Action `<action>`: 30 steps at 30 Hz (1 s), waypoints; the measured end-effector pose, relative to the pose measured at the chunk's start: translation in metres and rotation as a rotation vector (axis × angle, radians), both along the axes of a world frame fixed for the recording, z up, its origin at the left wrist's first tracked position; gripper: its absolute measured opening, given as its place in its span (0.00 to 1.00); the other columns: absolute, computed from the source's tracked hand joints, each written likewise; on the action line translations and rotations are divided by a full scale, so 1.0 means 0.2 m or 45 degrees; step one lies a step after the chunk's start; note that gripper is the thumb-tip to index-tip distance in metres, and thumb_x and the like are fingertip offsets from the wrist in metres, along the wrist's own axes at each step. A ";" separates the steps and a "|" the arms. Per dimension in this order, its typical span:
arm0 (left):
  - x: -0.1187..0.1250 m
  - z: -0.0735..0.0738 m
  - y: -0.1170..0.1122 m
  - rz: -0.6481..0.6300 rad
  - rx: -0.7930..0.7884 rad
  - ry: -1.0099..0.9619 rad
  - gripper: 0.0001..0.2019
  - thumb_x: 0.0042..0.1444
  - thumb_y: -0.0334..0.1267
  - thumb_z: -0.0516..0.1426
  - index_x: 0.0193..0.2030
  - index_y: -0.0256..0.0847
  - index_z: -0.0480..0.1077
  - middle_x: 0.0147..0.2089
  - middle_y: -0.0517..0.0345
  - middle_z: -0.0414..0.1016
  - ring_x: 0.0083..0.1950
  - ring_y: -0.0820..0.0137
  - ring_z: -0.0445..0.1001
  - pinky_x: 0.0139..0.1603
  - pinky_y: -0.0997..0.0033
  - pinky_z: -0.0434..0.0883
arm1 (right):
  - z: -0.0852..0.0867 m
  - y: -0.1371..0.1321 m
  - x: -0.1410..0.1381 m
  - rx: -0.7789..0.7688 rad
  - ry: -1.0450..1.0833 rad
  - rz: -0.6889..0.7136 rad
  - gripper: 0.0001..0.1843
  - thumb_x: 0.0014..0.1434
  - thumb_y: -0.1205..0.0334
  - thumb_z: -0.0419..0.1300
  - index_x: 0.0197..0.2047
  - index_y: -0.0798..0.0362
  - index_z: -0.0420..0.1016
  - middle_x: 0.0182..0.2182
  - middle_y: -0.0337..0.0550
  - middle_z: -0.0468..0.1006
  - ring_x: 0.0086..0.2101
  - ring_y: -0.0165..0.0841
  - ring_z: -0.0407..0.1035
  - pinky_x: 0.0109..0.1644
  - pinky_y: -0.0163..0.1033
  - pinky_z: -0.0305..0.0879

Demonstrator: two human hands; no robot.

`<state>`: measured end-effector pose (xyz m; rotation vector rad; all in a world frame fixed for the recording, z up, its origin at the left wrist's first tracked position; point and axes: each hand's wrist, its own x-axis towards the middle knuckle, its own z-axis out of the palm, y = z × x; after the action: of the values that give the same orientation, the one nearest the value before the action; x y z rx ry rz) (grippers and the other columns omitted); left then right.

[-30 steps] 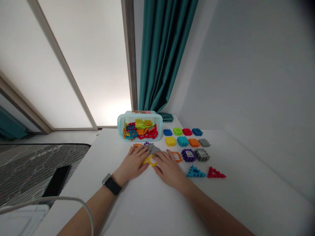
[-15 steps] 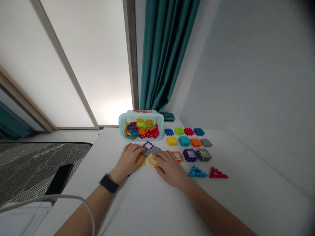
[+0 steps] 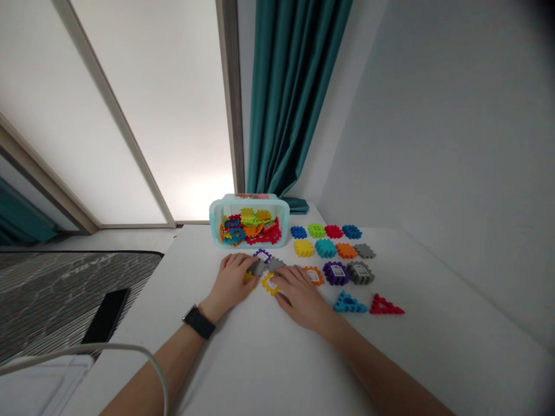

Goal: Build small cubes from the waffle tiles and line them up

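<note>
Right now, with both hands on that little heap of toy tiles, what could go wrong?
The right hand lies right beside the orange tile at the end of a tidy row; a sideways sweep might knock it askew. The left hand partly covers a yellow tile, so it could be dragged along unseen. The white cable arcs near the left forearm and may snag.

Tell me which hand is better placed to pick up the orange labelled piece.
Right. The right hand lies just beside the orange labelled piece, while the left hand rests farther off, across the grey pieces.
</note>
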<state>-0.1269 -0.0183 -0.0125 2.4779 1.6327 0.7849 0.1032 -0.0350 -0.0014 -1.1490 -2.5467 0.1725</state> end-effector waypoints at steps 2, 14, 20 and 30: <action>0.00 -0.01 0.00 -0.014 -0.007 -0.027 0.21 0.57 0.34 0.60 0.58 0.48 0.68 0.55 0.53 0.76 0.59 0.58 0.71 0.64 0.50 0.63 | 0.00 0.00 0.00 0.001 -0.005 0.009 0.17 0.63 0.68 0.57 0.55 0.49 0.72 0.56 0.50 0.73 0.56 0.45 0.63 0.65 0.55 0.56; 0.04 0.02 -0.03 -0.047 -0.078 -0.016 0.20 0.57 0.39 0.62 0.56 0.46 0.70 0.56 0.52 0.76 0.59 0.56 0.69 0.64 0.49 0.60 | 0.00 0.00 0.00 0.003 -0.029 0.017 0.18 0.63 0.67 0.57 0.56 0.50 0.71 0.57 0.50 0.73 0.57 0.46 0.63 0.66 0.57 0.54; 0.04 0.03 -0.02 -0.090 -0.112 -0.072 0.13 0.54 0.34 0.62 0.47 0.45 0.72 0.49 0.54 0.78 0.55 0.57 0.71 0.61 0.52 0.62 | 0.00 0.00 0.01 0.006 -0.018 0.026 0.19 0.62 0.68 0.58 0.56 0.49 0.72 0.57 0.50 0.73 0.57 0.46 0.63 0.66 0.58 0.55; 0.00 0.06 -0.02 -0.043 -0.120 -0.537 0.09 0.59 0.36 0.58 0.47 0.42 0.73 0.43 0.53 0.79 0.46 0.61 0.76 0.55 0.55 0.67 | 0.00 0.01 0.01 0.111 0.219 0.004 0.16 0.62 0.72 0.56 0.52 0.51 0.72 0.51 0.50 0.77 0.51 0.45 0.70 0.61 0.58 0.65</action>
<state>-0.1273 -0.0215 0.0004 2.0861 1.4341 1.1054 0.1055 -0.0333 -0.0004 -1.0501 -2.3811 0.1528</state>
